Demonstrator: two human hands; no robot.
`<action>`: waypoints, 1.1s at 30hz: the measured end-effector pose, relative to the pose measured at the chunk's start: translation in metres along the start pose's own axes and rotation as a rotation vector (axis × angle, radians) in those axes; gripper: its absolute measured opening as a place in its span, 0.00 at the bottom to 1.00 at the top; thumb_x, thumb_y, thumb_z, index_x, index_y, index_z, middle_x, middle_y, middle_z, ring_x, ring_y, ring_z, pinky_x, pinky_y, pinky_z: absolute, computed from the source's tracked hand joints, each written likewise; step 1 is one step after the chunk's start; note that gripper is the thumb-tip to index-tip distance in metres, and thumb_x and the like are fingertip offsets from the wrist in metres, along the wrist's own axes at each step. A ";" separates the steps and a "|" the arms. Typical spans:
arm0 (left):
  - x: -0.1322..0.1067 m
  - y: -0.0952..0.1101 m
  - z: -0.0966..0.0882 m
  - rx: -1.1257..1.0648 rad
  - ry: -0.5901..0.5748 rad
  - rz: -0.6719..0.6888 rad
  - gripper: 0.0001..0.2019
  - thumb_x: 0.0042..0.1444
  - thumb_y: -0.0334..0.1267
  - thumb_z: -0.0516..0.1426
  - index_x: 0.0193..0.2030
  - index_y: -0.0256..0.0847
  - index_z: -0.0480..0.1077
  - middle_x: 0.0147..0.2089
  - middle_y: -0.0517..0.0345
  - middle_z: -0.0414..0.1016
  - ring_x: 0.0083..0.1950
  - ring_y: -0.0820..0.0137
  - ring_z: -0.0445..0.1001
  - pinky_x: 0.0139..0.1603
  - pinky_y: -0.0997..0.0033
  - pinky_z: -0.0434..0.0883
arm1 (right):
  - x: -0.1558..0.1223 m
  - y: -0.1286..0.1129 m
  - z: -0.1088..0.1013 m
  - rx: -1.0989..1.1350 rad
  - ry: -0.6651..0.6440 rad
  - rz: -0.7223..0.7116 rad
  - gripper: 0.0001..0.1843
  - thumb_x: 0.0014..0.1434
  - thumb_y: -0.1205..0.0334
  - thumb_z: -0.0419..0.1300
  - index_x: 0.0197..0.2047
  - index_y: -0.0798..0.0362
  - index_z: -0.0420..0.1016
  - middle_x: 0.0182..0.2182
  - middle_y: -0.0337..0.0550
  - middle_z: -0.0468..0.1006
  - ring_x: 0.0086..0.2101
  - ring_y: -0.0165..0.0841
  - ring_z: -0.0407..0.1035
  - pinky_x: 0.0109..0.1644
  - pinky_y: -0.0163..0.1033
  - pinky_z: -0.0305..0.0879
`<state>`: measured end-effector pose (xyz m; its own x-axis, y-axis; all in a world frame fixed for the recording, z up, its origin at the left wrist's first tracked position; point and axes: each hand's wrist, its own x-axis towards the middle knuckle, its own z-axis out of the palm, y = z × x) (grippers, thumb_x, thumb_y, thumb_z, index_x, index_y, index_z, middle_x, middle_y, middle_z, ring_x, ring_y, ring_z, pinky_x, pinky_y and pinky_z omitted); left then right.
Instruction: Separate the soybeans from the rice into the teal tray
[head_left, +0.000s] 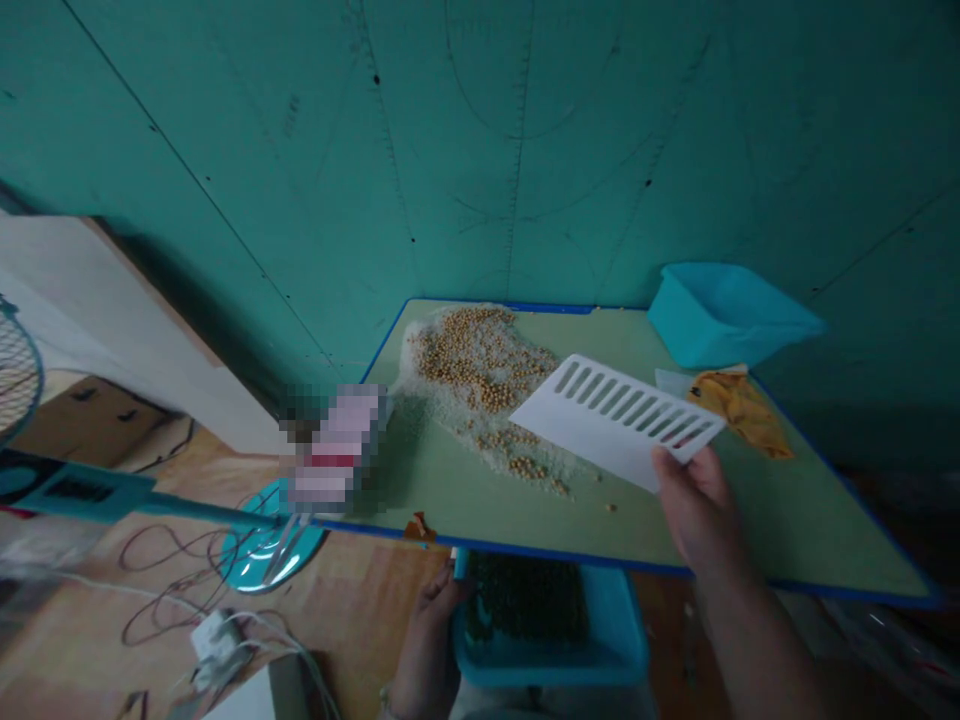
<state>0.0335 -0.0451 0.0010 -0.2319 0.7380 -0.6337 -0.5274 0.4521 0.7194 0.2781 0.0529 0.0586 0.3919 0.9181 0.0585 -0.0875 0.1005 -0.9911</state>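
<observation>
My right hand (701, 500) is closed on the near right end of a white slotted plate (577, 430), thumb on top. The plate is held tilted over the table, its left corner beside a spread of yellowish round beans (480, 360) mixed with whitish grains (450, 415). Low in front of me, my left hand (439, 600) is closed around the left rim of a blue tray (626, 640). A dark green mass lies inside this tray, below the table's front edge. What the green mass is made of cannot be made out.
The greenish table (787, 540) has a blue edge and meets a teal wall. A turquoise bin (705, 320) and a yellow cloth-like item (742, 410) are at its right. A blurred-out pink box (337, 450) is on the left edge. Cables and a fan base (262, 550) are on the floor.
</observation>
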 end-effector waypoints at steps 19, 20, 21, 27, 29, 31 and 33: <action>-0.018 0.002 0.022 -0.126 -0.174 -0.169 0.09 0.36 0.31 0.63 0.29 0.40 0.76 0.24 0.58 0.79 0.38 0.58 0.77 0.38 0.65 0.73 | 0.004 -0.030 -0.078 -0.017 0.326 0.242 0.32 0.19 0.50 0.73 0.32 0.47 0.73 0.27 0.37 0.80 0.38 0.46 0.74 0.53 0.54 0.61; -0.017 0.001 0.021 -0.137 -0.171 -0.171 0.09 0.36 0.32 0.63 0.29 0.39 0.76 0.24 0.57 0.79 0.38 0.58 0.77 0.38 0.65 0.73 | 0.005 -0.029 -0.077 -0.009 0.317 0.253 0.32 0.18 0.50 0.73 0.32 0.47 0.73 0.26 0.37 0.80 0.38 0.46 0.74 0.53 0.54 0.62; -0.016 0.000 0.019 -0.146 -0.167 -0.174 0.10 0.36 0.33 0.63 0.29 0.39 0.76 0.24 0.57 0.79 0.38 0.57 0.77 0.37 0.64 0.74 | 0.005 -0.028 -0.076 -0.004 0.309 0.259 0.32 0.19 0.50 0.73 0.32 0.47 0.73 0.26 0.37 0.80 0.38 0.46 0.74 0.53 0.54 0.62; -0.015 0.004 0.019 -0.154 -0.178 -0.184 0.11 0.36 0.33 0.63 0.32 0.40 0.77 0.25 0.57 0.80 0.39 0.57 0.77 0.38 0.63 0.74 | 0.006 -0.020 -0.079 0.000 0.236 0.221 0.27 0.25 0.50 0.72 0.32 0.47 0.74 0.28 0.40 0.80 0.39 0.48 0.74 0.50 0.55 0.63; -0.015 0.007 0.021 -0.153 -0.183 -0.179 0.11 0.36 0.33 0.64 0.32 0.40 0.77 0.25 0.58 0.80 0.40 0.58 0.77 0.37 0.64 0.74 | 0.005 -0.019 -0.081 0.001 0.205 0.214 0.23 0.30 0.50 0.71 0.32 0.47 0.74 0.29 0.42 0.81 0.38 0.49 0.74 0.49 0.56 0.64; -0.016 0.009 0.024 -0.146 -0.183 -0.170 0.11 0.37 0.33 0.64 0.32 0.40 0.77 0.24 0.58 0.80 0.40 0.58 0.77 0.37 0.64 0.74 | 0.003 -0.018 -0.082 -0.010 0.184 0.202 0.20 0.34 0.51 0.69 0.33 0.46 0.74 0.29 0.43 0.81 0.38 0.49 0.74 0.49 0.56 0.64; -0.016 0.010 0.028 -0.137 -0.182 -0.161 0.10 0.37 0.33 0.63 0.31 0.40 0.78 0.24 0.58 0.80 0.39 0.58 0.77 0.37 0.64 0.74 | 0.001 -0.016 -0.085 -0.027 0.165 0.189 0.18 0.37 0.51 0.68 0.34 0.46 0.75 0.29 0.43 0.81 0.38 0.49 0.74 0.48 0.56 0.65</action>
<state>0.0549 -0.0388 0.0259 0.0081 0.7459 -0.6661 -0.6543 0.5077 0.5605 0.3576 0.0200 0.0646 0.5151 0.8445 -0.1465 -0.1498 -0.0796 -0.9855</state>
